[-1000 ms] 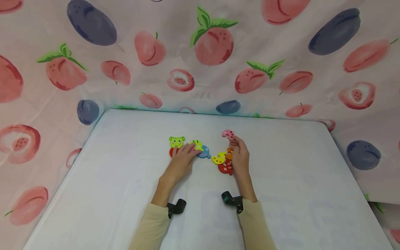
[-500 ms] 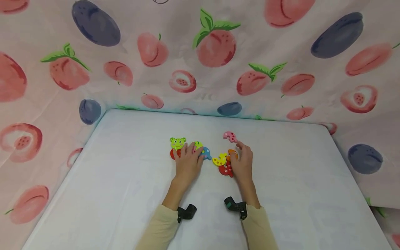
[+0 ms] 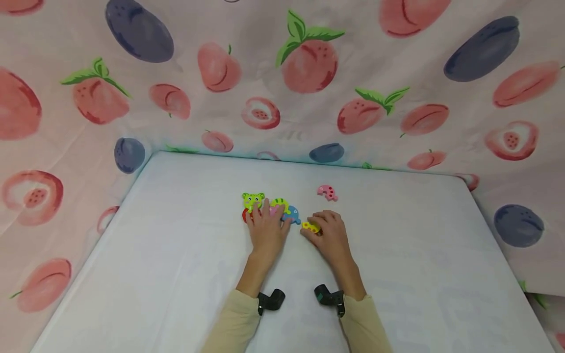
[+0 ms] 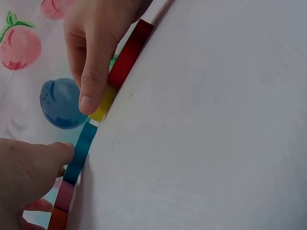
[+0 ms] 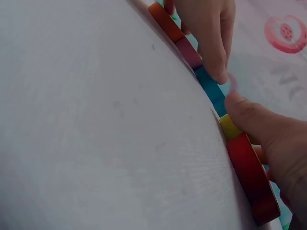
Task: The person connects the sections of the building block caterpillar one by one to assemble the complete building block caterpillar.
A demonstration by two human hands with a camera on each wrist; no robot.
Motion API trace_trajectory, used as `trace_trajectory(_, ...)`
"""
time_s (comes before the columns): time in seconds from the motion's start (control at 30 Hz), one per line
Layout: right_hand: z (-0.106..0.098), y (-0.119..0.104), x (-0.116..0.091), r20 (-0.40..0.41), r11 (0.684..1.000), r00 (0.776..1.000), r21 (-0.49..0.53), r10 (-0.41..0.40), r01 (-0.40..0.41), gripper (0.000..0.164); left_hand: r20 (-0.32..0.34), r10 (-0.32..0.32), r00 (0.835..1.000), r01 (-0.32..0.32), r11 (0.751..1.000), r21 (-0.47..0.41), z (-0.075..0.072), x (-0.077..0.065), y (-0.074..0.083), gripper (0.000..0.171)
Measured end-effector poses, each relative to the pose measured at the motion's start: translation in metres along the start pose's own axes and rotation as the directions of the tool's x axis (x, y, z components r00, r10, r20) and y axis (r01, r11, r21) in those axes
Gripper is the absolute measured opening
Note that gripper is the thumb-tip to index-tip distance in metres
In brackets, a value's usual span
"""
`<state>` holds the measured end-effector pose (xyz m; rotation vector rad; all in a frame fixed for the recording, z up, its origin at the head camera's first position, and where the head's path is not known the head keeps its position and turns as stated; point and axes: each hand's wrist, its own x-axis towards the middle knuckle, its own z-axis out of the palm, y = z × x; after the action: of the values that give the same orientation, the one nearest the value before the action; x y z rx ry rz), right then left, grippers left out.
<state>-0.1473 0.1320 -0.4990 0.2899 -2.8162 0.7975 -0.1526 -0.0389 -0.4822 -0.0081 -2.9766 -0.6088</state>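
My left hand (image 3: 267,238) lies with fingers spread over a row of animal puzzle pieces. Around it show a green frog-like head piece (image 3: 253,199), a red piece (image 3: 244,215), a green striped piece (image 3: 279,201) and a blue piece (image 3: 292,214); its thumb touches the blue one. Just right of that row, my right hand (image 3: 330,238) pinches a yellow spotted piece (image 3: 311,227) between thumb and fingers. In the right wrist view a thick red piece (image 5: 252,177) stands against the yellow one (image 5: 230,127), under the right hand. The orange piece by the right hand is hidden in the head view.
A pink spotted piece (image 3: 327,192) lies alone beyond the right hand. White cloth covers the table (image 3: 176,274). A fruit-printed curtain (image 3: 260,73) rises behind its far edge and at both sides.
My right hand has left the pink piece and come down and left onto the yellow piece, covering the orange and red ones. My left hand has shifted slightly right over the row.
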Motion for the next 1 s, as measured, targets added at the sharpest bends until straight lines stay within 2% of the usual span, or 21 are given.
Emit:
trace_trajectory(0.13, 0.001, 0.0, 0.0, 0.023, 1.0, 1.0, 0.006, 0.016, -0.016, 0.047, 0.032, 0.008, 0.999, -0.007, 0.999, -0.048, 0.002, 0.0, -0.005, 0.046)
trace_trajectory(0.27, 0.001, -0.001, 0.0, 0.018, 1.0, 1.0, 0.018, 0.008, -0.008, 0.046, 0.082, 0.029, 0.996, -0.022, 0.996, -0.089, 0.0, 0.001, -0.011, 0.046)
trace_trajectory(0.5, 0.0, -0.003, 0.0, 0.046, 0.998, 0.999, 0.057, -0.004, 0.001, 0.048, 0.111, 0.058, 0.992, -0.047, 0.994, -0.095, -0.003, 0.004, -0.018, 0.046)
trace_trajectory(0.7, 0.001, -0.002, 0.001, 0.066, 0.997, 0.998, 0.082, -0.015, 0.009, 0.051, 0.096, 0.081, 0.992, -0.071, 0.992, -0.104, -0.004, 0.005, -0.02, 0.044)
trace_trajectory(1.0, 0.001, -0.002, 0.002, 0.083, 0.994, 0.996, 0.1, 0.033, -0.042, 0.062, 0.033, 0.163, 0.986, -0.16, 0.984, -0.078, -0.002, 0.003, -0.014, 0.044)
